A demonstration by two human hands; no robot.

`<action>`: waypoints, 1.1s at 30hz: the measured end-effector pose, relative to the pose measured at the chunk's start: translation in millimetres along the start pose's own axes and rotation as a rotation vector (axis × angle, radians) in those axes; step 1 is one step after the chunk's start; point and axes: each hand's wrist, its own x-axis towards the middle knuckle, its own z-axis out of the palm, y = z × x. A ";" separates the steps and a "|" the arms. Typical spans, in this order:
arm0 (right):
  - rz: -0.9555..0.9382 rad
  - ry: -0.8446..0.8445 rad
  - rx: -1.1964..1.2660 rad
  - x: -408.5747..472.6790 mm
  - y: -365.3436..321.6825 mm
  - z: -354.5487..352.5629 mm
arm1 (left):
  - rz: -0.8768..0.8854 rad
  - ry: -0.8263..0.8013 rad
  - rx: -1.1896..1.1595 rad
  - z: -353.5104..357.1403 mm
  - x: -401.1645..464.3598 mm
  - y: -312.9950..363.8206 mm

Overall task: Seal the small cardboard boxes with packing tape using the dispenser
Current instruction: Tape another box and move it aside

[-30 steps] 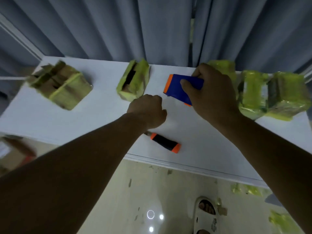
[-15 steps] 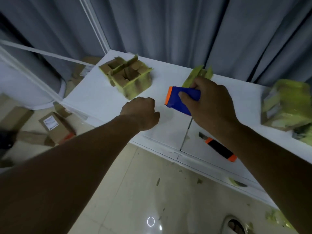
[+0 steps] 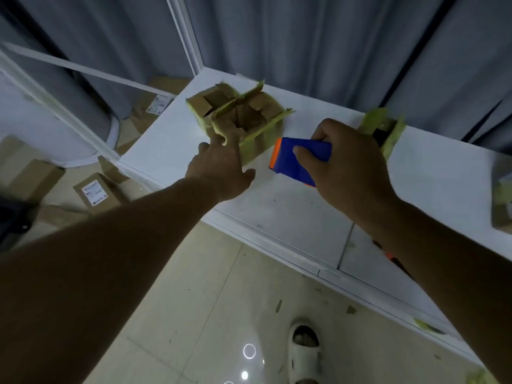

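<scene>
A small cardboard box (image 3: 243, 112) with open flaps and yellow-green tape on its edges stands at the far left of the white table (image 3: 291, 212). My left hand (image 3: 221, 167) reaches out to it, fingers spread, fingertips at the box's near corner. My right hand (image 3: 346, 164) grips the blue and orange tape dispenser (image 3: 296, 159) just right of that box, above the table. Behind my right hand lies a second taped box (image 3: 385, 128), partly hidden.
Another taped box (image 3: 502, 200) is cut off at the right edge. An orange and black knife (image 3: 393, 259) peeks out under my right forearm. Several cardboard parcels (image 3: 97, 192) lie on the tiled floor at left. Grey curtains hang behind the table. A foot in a white slipper (image 3: 304, 353) stands below.
The view has swung left and closer. My left hand has opened from a fist and stretched forward to the open box. My right hand still holds the dispenser, now nearer that box.
</scene>
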 end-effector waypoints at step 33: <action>0.281 0.184 0.041 109.8 22.4 58.0 | -0.055 -0.091 -0.201 32.4 187.3 -50.5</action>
